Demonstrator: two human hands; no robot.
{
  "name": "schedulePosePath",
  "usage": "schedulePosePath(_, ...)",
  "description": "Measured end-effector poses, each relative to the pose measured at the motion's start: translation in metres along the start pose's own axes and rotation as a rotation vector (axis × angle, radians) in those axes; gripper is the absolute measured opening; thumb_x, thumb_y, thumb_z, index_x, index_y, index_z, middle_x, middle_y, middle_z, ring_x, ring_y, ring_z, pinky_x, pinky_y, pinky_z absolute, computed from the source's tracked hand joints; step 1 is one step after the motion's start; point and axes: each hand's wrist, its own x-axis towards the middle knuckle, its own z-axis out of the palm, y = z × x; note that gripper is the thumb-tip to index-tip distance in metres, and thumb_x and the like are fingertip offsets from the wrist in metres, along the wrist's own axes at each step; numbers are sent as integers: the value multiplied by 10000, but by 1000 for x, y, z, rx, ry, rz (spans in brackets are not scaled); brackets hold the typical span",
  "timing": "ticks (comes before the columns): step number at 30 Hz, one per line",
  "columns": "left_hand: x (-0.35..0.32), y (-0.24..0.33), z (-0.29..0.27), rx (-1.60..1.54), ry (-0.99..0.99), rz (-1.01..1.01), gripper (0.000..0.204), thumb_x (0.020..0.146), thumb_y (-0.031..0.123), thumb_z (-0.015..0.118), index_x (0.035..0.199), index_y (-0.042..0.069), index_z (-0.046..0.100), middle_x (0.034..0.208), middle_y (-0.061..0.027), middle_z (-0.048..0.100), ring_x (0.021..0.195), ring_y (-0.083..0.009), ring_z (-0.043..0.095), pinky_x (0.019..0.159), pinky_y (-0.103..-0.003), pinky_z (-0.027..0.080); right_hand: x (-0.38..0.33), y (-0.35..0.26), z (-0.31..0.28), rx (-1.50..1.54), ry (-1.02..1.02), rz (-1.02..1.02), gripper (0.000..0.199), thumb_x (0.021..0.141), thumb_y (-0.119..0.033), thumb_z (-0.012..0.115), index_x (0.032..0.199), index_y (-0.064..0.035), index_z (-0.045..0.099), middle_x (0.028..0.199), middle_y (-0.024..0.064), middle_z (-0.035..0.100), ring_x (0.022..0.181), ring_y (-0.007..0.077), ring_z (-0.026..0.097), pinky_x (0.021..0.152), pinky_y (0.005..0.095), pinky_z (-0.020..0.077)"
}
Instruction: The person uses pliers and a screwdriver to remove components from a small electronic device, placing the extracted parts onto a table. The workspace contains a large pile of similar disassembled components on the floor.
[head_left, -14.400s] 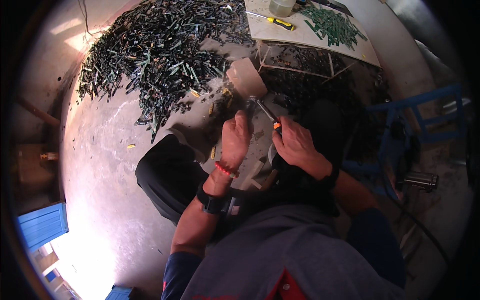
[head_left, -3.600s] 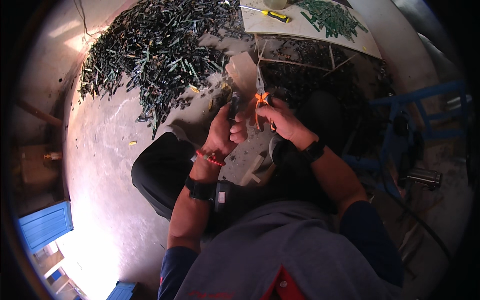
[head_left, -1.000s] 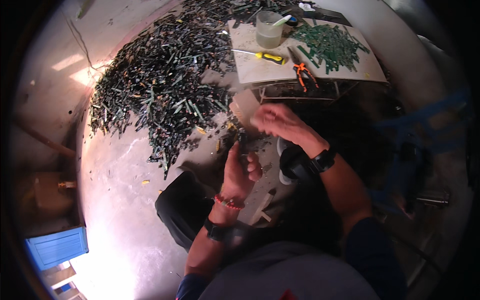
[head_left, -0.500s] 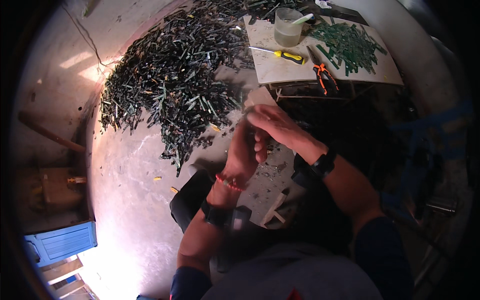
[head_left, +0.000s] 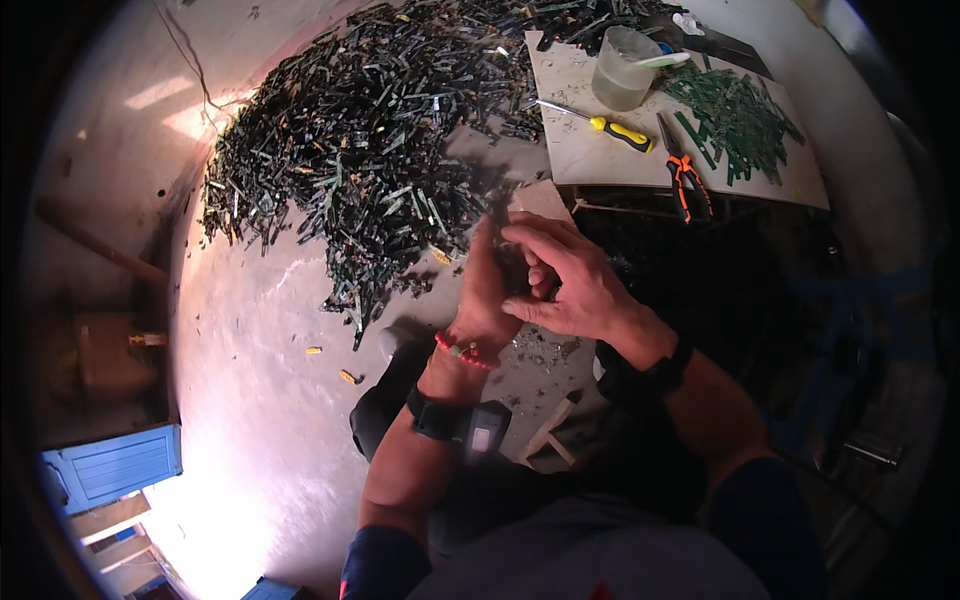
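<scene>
My left hand (head_left: 487,290) and my right hand (head_left: 572,283) are pressed together in front of me, over a pale wooden block (head_left: 541,199) on the floor. The right hand's fingers curl across the left hand's palm, so whatever lies between them is hidden. Orange-handled pliers (head_left: 685,185) lie on a pale board (head_left: 580,160) to the upper right, apart from both hands. Beside them are a yellow-handled screwdriver (head_left: 620,131), a cloudy plastic cup (head_left: 621,80) and a small heap of green strips (head_left: 738,112).
A large pile of dark green strips (head_left: 370,150) covers the floor ahead and to the left. Small debris (head_left: 540,350) lies under my wrists. A blue crate (head_left: 112,465) stands at the lower left, with a wooden stick (head_left: 100,245) against the left wall.
The pliers held in my right hand 3.6 s ago now lie on the board. My right hand has drawn back from the board and met my left hand.
</scene>
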Motion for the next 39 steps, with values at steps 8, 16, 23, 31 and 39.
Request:
schedulePosePath(8,-8,-2,-7,5,139,-21,667,886,674,226,861,88,544,675,-37,518,607,-177,479,518,-287,360,3,-11,0,-56,-22,-53,450,731,-164,722,1095,34,547,901,159,595,784,249,604,702,330,504)
schedulePosePath(16,-20,-3,-26,191,108,-34,642,874,677,302,699,90,495,578,-32,449,477,-182,426,445,-271,312,13,20,-17,239,101,155,235,953,-145,370,927,6,548,682,86,615,583,138,607,532,264,454)
schedulePosePath(23,-32,-15,-25,434,178,33,541,913,581,365,725,91,498,563,-13,445,463,-145,415,447,-247,313,8,20,-31,432,-100,469,362,991,-309,385,1025,-4,578,745,64,631,622,88,562,551,212,436)
schedulePosePath(31,-37,-15,-32,502,226,114,514,935,541,397,679,97,438,529,-2,366,443,-125,353,421,-250,290,5,19,-22,726,-77,447,321,971,-237,421,1119,2,576,840,39,624,743,102,618,575,218,464)
schedulePosePath(39,-37,-17,-33,594,245,163,526,943,540,375,675,90,418,531,-2,347,446,-129,340,424,-262,296,8,16,-27,581,-108,392,257,956,-143,419,1082,11,582,810,33,613,677,71,561,562,199,458)
